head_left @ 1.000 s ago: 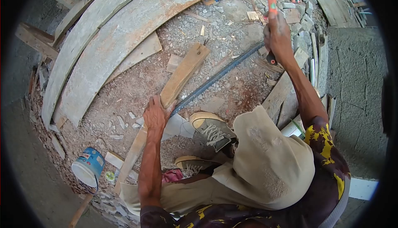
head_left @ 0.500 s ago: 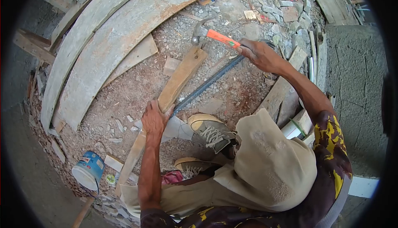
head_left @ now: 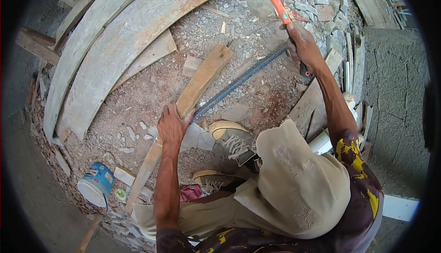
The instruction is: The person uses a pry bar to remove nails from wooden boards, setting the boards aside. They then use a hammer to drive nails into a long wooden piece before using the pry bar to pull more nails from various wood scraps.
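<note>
My right hand (head_left: 301,44) is closed round the orange handle of a claw hammer (head_left: 277,5), raised at the upper right with its metal head away from the wood. My left hand (head_left: 171,125) grips the lower end of a short wooden piece (head_left: 202,82). A bent nail (head_left: 229,44) sticks out at that piece's upper end. Beside the wood runs a dark ribbed metal bar (head_left: 239,82), its lower end near my left fingers. Below my left hand lies another narrow board (head_left: 146,171).
Long curved boards (head_left: 108,62) lie at the left. A blue bucket (head_left: 97,182) is at the lower left. My shoes (head_left: 233,142) rest on the gravel. Broken stones (head_left: 342,21) and a rough grey slab (head_left: 390,83) are at the right.
My right hand has lifted the hammer up and to the right, away from the wood's upper end. The nail there now shows more clearly. My left hand has hardly moved.
</note>
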The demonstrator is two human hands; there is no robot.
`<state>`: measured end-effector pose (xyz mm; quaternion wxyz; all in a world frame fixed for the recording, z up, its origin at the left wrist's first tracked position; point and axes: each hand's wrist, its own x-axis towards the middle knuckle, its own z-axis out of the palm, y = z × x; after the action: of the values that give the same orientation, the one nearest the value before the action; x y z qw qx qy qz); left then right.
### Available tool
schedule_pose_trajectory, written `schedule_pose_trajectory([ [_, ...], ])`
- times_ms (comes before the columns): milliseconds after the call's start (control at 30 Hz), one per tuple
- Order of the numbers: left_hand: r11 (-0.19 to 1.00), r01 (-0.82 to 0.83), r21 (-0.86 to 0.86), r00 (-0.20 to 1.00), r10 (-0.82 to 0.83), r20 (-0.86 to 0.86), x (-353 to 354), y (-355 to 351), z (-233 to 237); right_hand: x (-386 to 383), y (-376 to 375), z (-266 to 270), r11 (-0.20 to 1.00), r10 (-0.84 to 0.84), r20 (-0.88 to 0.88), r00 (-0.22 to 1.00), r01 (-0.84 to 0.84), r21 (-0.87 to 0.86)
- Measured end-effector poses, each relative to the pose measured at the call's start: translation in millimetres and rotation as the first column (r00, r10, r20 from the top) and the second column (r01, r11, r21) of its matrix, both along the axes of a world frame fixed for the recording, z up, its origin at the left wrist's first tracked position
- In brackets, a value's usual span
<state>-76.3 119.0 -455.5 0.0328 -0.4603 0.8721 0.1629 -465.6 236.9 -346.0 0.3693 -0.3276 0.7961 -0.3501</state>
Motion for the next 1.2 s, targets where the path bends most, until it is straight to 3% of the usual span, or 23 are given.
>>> schedule_pose_trajectory([
  [33,1.000,0.004,0.000,1.000,-0.004,0.000,1,-1,1,-5,-3,6,0.951,-0.297,0.148,0.943,0.306,-0.041],
  [133,1.000,-0.010,0.017,1.000,0.010,-0.003,0,-1,3,1,1,8,0.960,-0.274,-0.027,0.961,0.272,-0.073],
  [167,1.000,-0.013,0.013,1.000,0.013,0.008,-1,0,4,-3,13,-26,0.987,0.098,-0.406,0.908,-0.140,-0.074],
  [233,1.000,0.010,0.014,1.000,-0.010,0.024,-1,-2,3,9,17,-33,0.890,0.444,-0.374,0.814,-0.449,0.079],
  [267,1.000,0.006,0.022,1.000,-0.006,0.001,-2,-3,0,7,11,-28,0.887,0.450,-0.379,0.809,-0.455,0.082],
  [333,0.999,-0.004,0.044,1.000,0.004,0.008,6,4,0,9,0,-9,0.997,0.083,-0.135,0.987,-0.083,0.002],
  [400,1.000,0.002,0.012,1.000,-0.002,-0.017,1,0,1,-2,-8,18,0.956,-0.213,0.183,0.960,0.244,-0.166],
  [467,1.000,0.004,0.014,1.000,-0.003,-0.022,1,0,3,-15,-12,40,0.856,-0.357,0.222,0.907,0.413,-0.312],
  [600,1.000,0.003,0.027,1.000,-0.003,0.010,2,0,0,-23,9,25,0.721,-0.497,0.311,0.810,0.585,-0.372],
  [633,1.000,0.004,0.028,1.000,-0.005,0.009,2,0,0,-12,16,10,0.759,-0.511,0.328,0.794,0.597,-0.262],
  [667,1.000,-0.003,0.029,1.000,0.003,0.008,1,1,1,1,27,-2,0.892,-0.385,0.354,0.852,0.442,-0.096],
  [700,1.000,-0.008,0.027,1.000,0.008,0.006,0,0,2,19,32,0,0.978,-0.193,0.420,0.887,0.142,0.150],
  [733,1.000,0.001,0.027,1.000,-0.001,0.008,0,-3,2,34,41,-20,0.977,0.020,0.399,0.917,-0.102,0.187],
  [767,0.999,0.008,0.033,1.000,-0.008,-0.008,1,-5,2,29,44,-28,0.977,0.015,0.402,0.915,-0.100,0.190],
  [833,0.998,-0.006,0.058,1.000,0.006,-0.006,9,5,2,5,52,-39,0.953,-0.291,0.621,0.728,0.159,0.259],
  [867,0.999,-0.006,0.033,1.000,0.006,-0.008,4,3,1,-9,49,-35,0.936,-0.330,0.645,0.689,0.326,0.130],
  [900,1.000,-0.001,0.014,1.000,0.001,-0.006,2,0,0,-26,51,-41,0.936,-0.328,0.648,0.688,0.328,0.126],
  [967,1.000,0.000,0.007,1.000,0.000,-0.010,3,0,-3,-49,46,-42,0.743,-0.495,0.617,0.612,0.666,-0.063],
  [1033,1.000,-0.002,0.005,1.000,0.002,-0.016,3,0,-4,-34,47,-45,0.737,-0.484,0.636,0.601,0.672,-0.075],
  [1067,1.000,0.002,0.011,1.000,-0.002,-0.013,5,1,-3,-14,48,-43,0.915,-0.348,0.684,0.642,0.390,0.099],
  [1100,1.000,-0.008,0.025,1.000,0.008,-0.012,5,0,-4,-6,47,-42,0.971,-0.209,0.749,0.629,0.044,0.234],
  [1133,0.999,-0.014,0.040,1.000,0.014,-0.007,5,1,-4,-5,50,-44,0.970,-0.216,0.750,0.625,0.049,0.238],
  [1200,1.000,0.004,0.025,1.000,-0.004,0.009,8,7,-2,1,51,-50,0.937,-0.115,0.692,0.713,-0.154,0.315],
])
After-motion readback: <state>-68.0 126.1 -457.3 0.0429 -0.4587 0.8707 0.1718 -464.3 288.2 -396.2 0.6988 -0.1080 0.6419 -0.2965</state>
